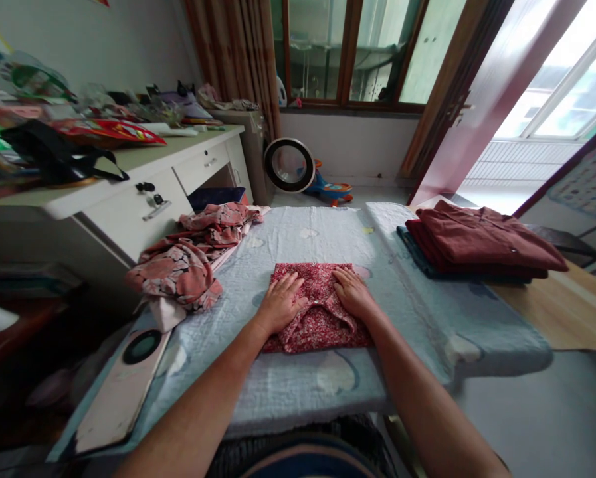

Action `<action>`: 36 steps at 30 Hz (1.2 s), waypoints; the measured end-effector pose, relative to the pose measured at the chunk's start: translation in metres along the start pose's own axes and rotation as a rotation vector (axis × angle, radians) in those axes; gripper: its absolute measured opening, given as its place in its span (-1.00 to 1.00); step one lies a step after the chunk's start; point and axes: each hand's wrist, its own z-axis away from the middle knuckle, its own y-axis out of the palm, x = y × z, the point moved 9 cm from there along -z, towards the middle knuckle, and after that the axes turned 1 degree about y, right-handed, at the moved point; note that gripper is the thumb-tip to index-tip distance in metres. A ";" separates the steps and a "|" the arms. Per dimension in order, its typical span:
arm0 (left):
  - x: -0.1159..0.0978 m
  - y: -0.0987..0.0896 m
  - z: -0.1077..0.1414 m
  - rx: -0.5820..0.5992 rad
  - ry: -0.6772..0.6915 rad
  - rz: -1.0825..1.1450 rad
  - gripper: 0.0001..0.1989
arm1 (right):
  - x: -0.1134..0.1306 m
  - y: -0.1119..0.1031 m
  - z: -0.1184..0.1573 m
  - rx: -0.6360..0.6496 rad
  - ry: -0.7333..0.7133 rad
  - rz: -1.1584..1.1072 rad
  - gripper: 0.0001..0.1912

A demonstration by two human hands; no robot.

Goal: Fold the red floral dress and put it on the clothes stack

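A red floral shirt [317,322], folded into a compact rectangle with its neckline toward me, lies in the middle of the cloth-covered table. My left hand [282,302] rests flat on its left side, fingers spread and pointing away from me. On the right side of the shirt my right hand [353,291] presses down the same way, with its fingers stretched out. Neither hand grips the fabric. Beneath the shirt spreads a pale blue cloth [302,229] with heart shapes.
Crumpled pink floral clothing [183,265] lies to the left, near a phone [123,385]. Folded dark red garments [482,239] are stacked at the right on a wooden board [561,315]. A cluttered white desk [128,219] stands left; behind are an open washer door [290,165] and a toy car [330,189].
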 end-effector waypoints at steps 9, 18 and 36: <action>0.000 -0.008 0.000 -0.027 -0.005 0.064 -0.49 | -0.011 -0.003 0.006 0.019 0.228 0.098 -0.43; -0.029 -0.067 0.052 -0.300 0.041 0.205 -0.67 | -0.016 -0.056 0.023 -0.217 0.163 -0.255 -0.62; -0.045 -0.059 0.087 -0.172 -0.148 -0.155 -0.73 | 0.030 -0.040 0.103 -0.041 0.209 0.006 -0.85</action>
